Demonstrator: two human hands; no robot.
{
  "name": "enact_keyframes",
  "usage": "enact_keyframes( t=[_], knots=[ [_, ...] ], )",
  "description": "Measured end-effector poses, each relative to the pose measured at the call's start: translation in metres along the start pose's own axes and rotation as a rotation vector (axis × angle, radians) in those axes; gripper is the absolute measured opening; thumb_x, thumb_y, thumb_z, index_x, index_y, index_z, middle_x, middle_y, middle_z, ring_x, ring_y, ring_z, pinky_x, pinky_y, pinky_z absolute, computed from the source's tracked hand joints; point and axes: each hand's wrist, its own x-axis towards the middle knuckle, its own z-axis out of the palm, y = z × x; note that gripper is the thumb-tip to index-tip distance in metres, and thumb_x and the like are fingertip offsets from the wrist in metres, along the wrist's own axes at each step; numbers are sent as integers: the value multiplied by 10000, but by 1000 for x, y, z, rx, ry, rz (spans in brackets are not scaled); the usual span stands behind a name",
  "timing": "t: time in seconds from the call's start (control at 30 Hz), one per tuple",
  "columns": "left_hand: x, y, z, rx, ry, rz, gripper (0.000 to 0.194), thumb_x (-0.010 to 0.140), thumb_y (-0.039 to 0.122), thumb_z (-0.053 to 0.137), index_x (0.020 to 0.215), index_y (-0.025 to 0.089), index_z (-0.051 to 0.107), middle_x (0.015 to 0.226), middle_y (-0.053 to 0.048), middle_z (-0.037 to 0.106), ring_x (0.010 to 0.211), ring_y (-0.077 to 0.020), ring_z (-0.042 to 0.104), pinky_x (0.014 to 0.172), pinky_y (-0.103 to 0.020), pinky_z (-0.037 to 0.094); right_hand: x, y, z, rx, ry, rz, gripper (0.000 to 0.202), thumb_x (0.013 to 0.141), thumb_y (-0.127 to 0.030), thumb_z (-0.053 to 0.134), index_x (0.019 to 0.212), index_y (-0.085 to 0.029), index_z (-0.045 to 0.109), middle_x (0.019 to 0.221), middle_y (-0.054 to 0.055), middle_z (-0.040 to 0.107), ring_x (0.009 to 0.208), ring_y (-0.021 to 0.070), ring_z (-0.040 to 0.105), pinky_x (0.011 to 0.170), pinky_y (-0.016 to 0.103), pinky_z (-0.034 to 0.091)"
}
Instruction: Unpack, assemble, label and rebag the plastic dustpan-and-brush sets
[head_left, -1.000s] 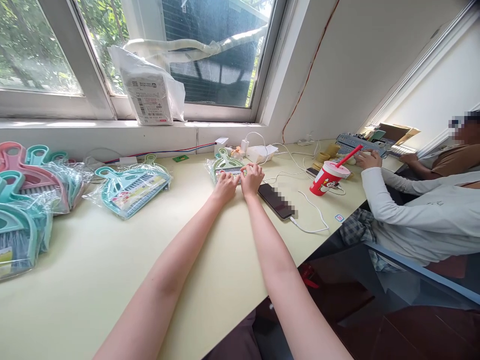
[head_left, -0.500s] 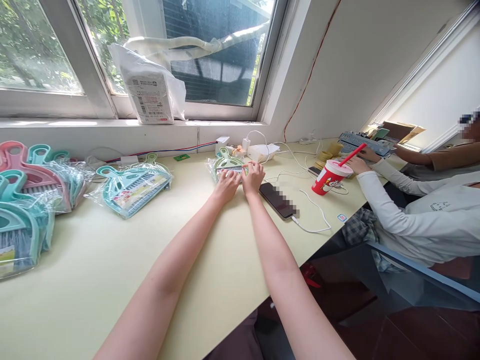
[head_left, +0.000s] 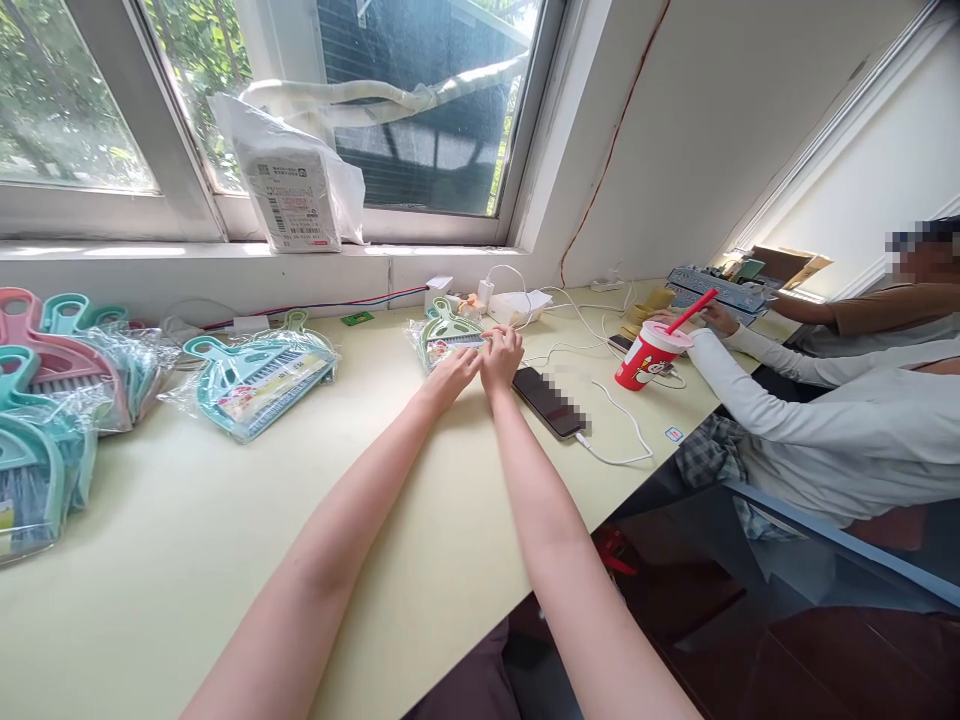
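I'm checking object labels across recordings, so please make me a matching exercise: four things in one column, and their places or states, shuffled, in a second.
Things
1. pale-green plastic dustpan set in clear film
2. dark rectangular phone
3. white wrapped package with printed text
4. red printed cup

Places or states
A. standing on the white windowsill
B. under a pink lid with a red straw
C. at the left hand and right hand
D. plugged into a white cable

Pairs: 1-C, 2-D, 3-A, 4-B

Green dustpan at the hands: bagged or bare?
Bagged, at least partly: clear plastic juts out left of the green dustpan. Sealed or open, cannot tell: left hand and right hand hide part of it.
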Motion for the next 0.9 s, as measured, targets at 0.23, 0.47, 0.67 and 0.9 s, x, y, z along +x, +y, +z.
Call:
enact_keyframes(
  t=[0.23,0.47,0.67,0.9],
  knots=[
    [-6,0,1,-45,56,-9,301,905,6,354,1066,164,553,1088,-110,601,1055,-214,564,844,-313,503,-1,-2,0,-18,-32,-25,333,888,-78,387,1015,-193,673,1212,137,576,1134,264,480,889,379,395],
    [-42,18,-18,-190,205,-65,329,945,67,327,1177,187,527,1181,-105,605,1159,-193,566,903,-337,534,-7,-9,-11,-33,-78,-93,325,874,-50,423,1034,-181,673,1218,145,579,1142,271,481,894,381,393],
    [-112,42,-70,-211,243,7,325,925,46,376,1186,188,508,1216,-105,611,1178,-183,570,933,-333,539,-34,-31,-31,-30,-209,-341,320,879,-25,446,1031,-183,680,1238,137,602,1186,273,482,953,405,376],
    [-210,24,-132,-195,308,-242,183,933,99,424,1041,208,523,1163,-86,627,1129,-162,597,933,-354,549,-80,-69,-52,59,-337,-561,310,855,-9,465,947,-193,697,1206,113,641,1189,271,499,982,410,358]
  ],
)
